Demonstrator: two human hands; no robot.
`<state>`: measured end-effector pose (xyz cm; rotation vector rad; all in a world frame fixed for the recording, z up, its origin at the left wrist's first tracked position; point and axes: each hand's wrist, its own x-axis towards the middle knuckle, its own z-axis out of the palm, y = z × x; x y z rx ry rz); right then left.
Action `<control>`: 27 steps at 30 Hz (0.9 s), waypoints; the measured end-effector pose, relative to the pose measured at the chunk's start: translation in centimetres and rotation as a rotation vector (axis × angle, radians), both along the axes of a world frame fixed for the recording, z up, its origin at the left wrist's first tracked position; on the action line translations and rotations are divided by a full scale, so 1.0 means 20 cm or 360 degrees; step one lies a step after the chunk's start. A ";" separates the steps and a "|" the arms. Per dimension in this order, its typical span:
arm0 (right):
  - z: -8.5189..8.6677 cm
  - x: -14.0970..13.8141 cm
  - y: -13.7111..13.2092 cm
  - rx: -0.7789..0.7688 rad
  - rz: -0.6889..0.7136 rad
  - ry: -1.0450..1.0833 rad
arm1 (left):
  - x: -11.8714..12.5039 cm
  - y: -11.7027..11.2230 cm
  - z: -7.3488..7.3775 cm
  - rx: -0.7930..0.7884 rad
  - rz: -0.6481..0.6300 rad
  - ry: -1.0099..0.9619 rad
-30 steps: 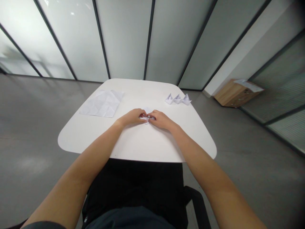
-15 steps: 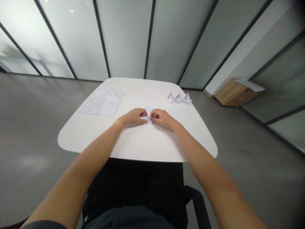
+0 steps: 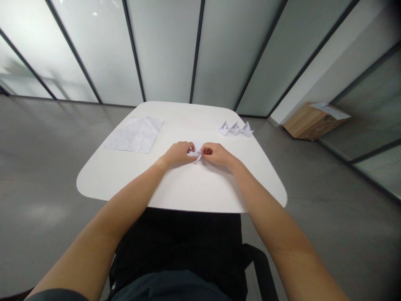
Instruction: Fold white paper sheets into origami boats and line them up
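Observation:
A small folded piece of white paper [image 3: 196, 154] is between my two hands at the middle of the table. My left hand [image 3: 181, 153] grips its left side, fingers curled and thumb along the near edge. On the other side my right hand [image 3: 216, 154] pinches the paper between thumb and fingertips. The fingers hide part of the folds. Three folded paper boats [image 3: 234, 128] stand in a row towards the back right. A flat, creased sheet of white paper [image 3: 134, 134] lies at the back left.
The white table [image 3: 188, 192] has rounded corners. Behind it runs a frosted glass partition [image 3: 169, 50] with dark frames. A wooden cabinet [image 3: 308, 121] stands on the floor at the right. A black chair armrest [image 3: 261, 267] is beside my right leg.
Both hands have shifted slightly to the right with the folded paper. A flap of it now sticks out towards me between the thumbs. The boats and the flat sheet have stayed in place.

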<state>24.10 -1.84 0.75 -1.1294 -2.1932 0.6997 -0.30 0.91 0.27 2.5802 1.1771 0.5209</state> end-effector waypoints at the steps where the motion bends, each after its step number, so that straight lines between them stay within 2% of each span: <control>1: 0.00 0.00 0.00 -0.0013 -0.0004 -0.0007 | 0.01 -0.01 0.00 0.0017 0.0039 0.0000; 7: 0.02 -0.03 -0.02 -0.0046 -0.0074 -0.0032 | 0.04 -0.02 -0.01 0.0070 0.0182 0.0024; 15: 0.01 -0.05 -0.02 0.0004 -0.0065 -0.0194 | 0.01 0.02 -0.01 -0.0046 0.0185 -0.0079; 21: 0.03 -0.05 -0.03 0.0098 -0.0090 -0.0363 | -0.05 0.05 0.00 -0.0140 0.0026 -0.0246; 24: 0.03 -0.06 -0.03 0.0119 -0.0089 -0.0413 | -0.08 0.06 0.01 -0.0240 -0.0186 -0.0320; 27: 0.04 -0.05 -0.03 0.0138 -0.0085 -0.0436 | -0.09 0.05 0.03 -0.0254 -0.0376 -0.0265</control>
